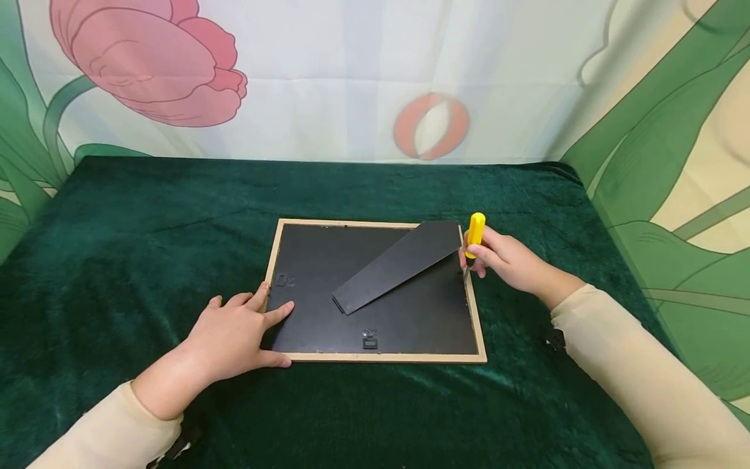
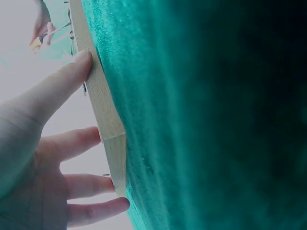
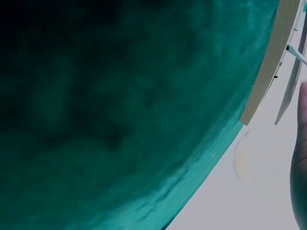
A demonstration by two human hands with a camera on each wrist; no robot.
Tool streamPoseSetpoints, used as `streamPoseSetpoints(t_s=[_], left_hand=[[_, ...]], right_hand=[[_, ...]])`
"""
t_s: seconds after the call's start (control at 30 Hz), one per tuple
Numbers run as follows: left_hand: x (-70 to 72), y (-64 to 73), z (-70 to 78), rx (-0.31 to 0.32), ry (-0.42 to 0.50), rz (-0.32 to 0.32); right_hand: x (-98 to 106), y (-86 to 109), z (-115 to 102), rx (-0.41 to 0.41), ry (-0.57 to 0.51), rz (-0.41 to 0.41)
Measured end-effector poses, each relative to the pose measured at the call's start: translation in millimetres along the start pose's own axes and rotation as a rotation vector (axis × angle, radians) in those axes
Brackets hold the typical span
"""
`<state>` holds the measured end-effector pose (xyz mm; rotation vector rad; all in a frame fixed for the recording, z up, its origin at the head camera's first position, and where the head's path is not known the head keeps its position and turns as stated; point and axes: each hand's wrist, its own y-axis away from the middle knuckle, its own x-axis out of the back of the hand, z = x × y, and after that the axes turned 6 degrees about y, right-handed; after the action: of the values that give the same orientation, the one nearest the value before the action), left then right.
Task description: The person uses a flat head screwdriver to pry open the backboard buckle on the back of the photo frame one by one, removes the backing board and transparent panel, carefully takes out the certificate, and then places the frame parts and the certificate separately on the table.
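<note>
A picture frame [image 1: 387, 357] with a light wooden rim lies back side up, showing its black backing board [image 1: 316, 260]. A tapered black easel leg [image 1: 398, 267] slants across the board, its upper end by the right rim. My left hand [image 1: 234, 332] rests on the near-left corner, fingers spread; in the left wrist view its thumb and fingertips touch the wooden edge [image 2: 103, 96]. My right hand [image 1: 510, 260] grips a yellow-handled screwdriver [image 1: 476, 228], handle up. Its metal shaft [image 3: 296, 53] reaches down to the right rim's inner edge; the exact tip contact is hard to see.
Dark green velvet cloth [image 1: 176, 221] covers the table under the frame. Two small black hangers [image 1: 370, 342] sit on the backing, near its front and left sides. A flower-printed curtain [image 1: 328, 58] hangs behind the table.
</note>
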<state>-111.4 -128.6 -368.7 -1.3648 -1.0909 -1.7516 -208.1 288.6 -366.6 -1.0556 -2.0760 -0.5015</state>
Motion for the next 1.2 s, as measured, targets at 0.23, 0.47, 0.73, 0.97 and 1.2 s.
streamPoseSetpoints(t_s=[0.23, 0.47, 0.73, 0.97, 1.2], left_hand=[[-0.6, 1.0, -0.9, -0.001, 0.03, 0.005], [1.1, 0.9, -2.0, -0.026, 0.064, 0.006], [-1.4, -0.9, -1.4, -0.051, 0.085, 0.023], [-2.4, -1.3, -1.1, -0.051, 0.09, 0.025], [-0.2, -1.0, -0.3, -0.043, 0.049, 0.025]], right_hand=[[1.2, 0.2, 2.0, -0.035, -0.015, 0.03], [4.9, -8.3, -14.0, -0.079, -0.039, 0.036], [1.7, -14.8, -20.4, -0.024, 0.14, -0.005], [-2.7, -23.0, -25.1, -0.079, 0.207, -0.07], [-7.5, -33.3, -40.0, -0.077, 0.409, -0.155]])
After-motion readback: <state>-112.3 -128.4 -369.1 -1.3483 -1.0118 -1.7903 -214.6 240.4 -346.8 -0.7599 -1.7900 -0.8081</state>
